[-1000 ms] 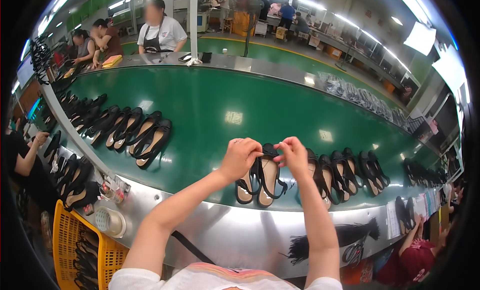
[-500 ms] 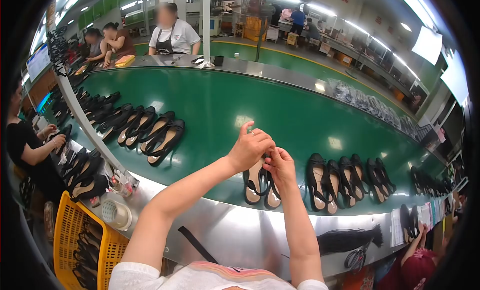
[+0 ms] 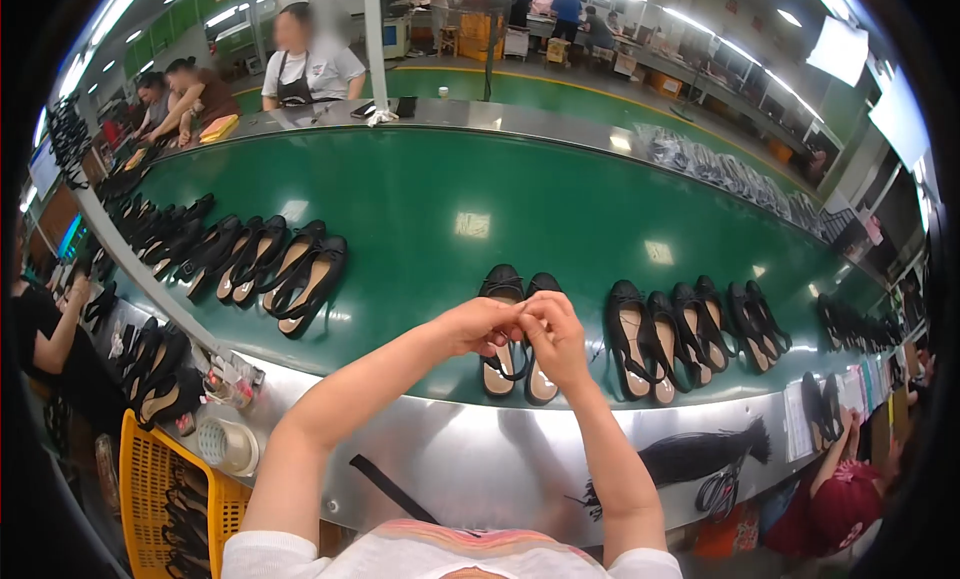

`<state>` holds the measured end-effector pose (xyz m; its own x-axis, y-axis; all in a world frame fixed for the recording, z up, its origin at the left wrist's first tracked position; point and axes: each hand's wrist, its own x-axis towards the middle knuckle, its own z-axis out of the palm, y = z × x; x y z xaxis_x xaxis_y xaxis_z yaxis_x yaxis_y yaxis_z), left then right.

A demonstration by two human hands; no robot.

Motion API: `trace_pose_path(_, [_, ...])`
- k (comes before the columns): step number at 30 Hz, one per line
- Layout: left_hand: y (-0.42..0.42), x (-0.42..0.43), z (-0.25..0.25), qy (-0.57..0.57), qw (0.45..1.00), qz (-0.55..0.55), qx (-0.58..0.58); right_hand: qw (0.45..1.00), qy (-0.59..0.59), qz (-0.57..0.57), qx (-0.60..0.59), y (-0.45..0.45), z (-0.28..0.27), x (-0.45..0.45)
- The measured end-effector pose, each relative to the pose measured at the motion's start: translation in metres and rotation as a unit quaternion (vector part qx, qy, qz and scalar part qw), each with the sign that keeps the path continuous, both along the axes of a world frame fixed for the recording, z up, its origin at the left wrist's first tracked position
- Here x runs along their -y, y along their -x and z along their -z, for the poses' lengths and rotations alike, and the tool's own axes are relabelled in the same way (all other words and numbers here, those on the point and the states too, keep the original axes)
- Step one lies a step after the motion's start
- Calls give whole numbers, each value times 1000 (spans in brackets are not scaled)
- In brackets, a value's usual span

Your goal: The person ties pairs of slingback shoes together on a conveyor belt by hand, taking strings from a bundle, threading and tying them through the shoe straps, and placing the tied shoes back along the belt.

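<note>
My left hand (image 3: 482, 325) and my right hand (image 3: 556, 341) meet fingertip to fingertip over a pair of black slingback flats. Both hands are closed in a pinch; whatever lies between the fingers is too small to make out. Of that pair, the left shoe (image 3: 502, 278) and the right shoe (image 3: 543, 282) show their dark toes beyond my fingers and their beige insoles below. My hands cover the middle of both shoes. Close by on the right stands another black slingback flat (image 3: 629, 329) in a row of similar pairs.
The green belt (image 3: 420, 199) carries more black flats (image 3: 310, 279) to the left. On the steel ledge (image 3: 450, 449) lie a bundle of black cords (image 3: 690, 454), a black strap (image 3: 390, 487) and a tape roll (image 3: 226, 446). A yellow crate (image 3: 140, 479) holds shoes. Co-workers are at both sides.
My hands have come lower in the shoes' direction, and my left fingers, one raised before, are now curled in. The toes of the pair have come into sight. The whole view has shifted slightly.
</note>
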<state>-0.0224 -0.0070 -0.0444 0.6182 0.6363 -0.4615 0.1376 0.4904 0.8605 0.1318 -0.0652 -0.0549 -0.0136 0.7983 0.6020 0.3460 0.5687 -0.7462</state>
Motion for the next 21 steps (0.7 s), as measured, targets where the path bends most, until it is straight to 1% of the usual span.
trace_pose_path(1, [-3,-3,9,29,999,7,31,988,-116,31,95,-2,5,-7])
trace_pose_path(3, [-9,-1,3,24,998,-15,48,977,-140,77,140,-2,-1,-1])
trace_pose_path(4, [-9,0,-1,12,998,-32,57,978,-143,88,121,-3,5,-4])
trace_pose_path(5, [-14,-2,2,-8,996,-57,66,987,-116,97,53,-2,11,-6])
trace_pose_path(6, [-19,1,6,-191,977,-94,19,990,-90,104,-14,0,18,-9])
trace_pose_path(7, [-26,3,8,-367,921,-127,-28,989,-65,119,-67,1,26,-12])
trace_pose_path(8, [-31,7,2,-549,818,-158,-69,978,21,69,-197,4,28,-16])
trace_pose_path(9, [-33,5,0,-678,710,-159,-100,940,107,18,-322,7,29,-18])
trace_pose_path(10, [-33,3,-1,-788,582,-156,-128,915,155,4,-372,6,28,-20])
trace_pose_path(11, [-32,2,-1,-807,562,-143,-114,915,155,4,-372,4,28,-23])
trace_pose_path(12, [-32,-1,3,-807,562,-143,-114,888,212,-51,-405,-1,30,-27])
trace_pose_path(13, [-31,-5,8,-798,567,-172,-107,853,267,-105,-436,-7,31,-30])
trace_pose_path(14, [-31,-6,11,-789,572,-201,-99,857,285,-122,-412,-13,30,-32])
trace_pose_path(15, [-29,-6,15,-756,620,-192,-83,856,286,-122,-413,-19,30,-33])
trace_pose_path(16, [-27,-9,19,-755,622,-191,-84,871,311,-136,-356,-24,31,-34])
trace_pose_path(17, [-25,-10,21,-738,655,-153,-54,880,336,-151,-298,-28,31,-33])
trace_pose_path(18, [-24,-11,23,-718,685,-117,-23,885,346,-152,-272,-31,29,-30])
trace_pose_path(19, [-22,-12,25,-691,717,-93,-11,882,349,-165,-271,-34,33,-29])
trace_pose_path(21, [-20,-11,28,-690,720,-74,-5,878,351,-183,-268,-37,41,-28])
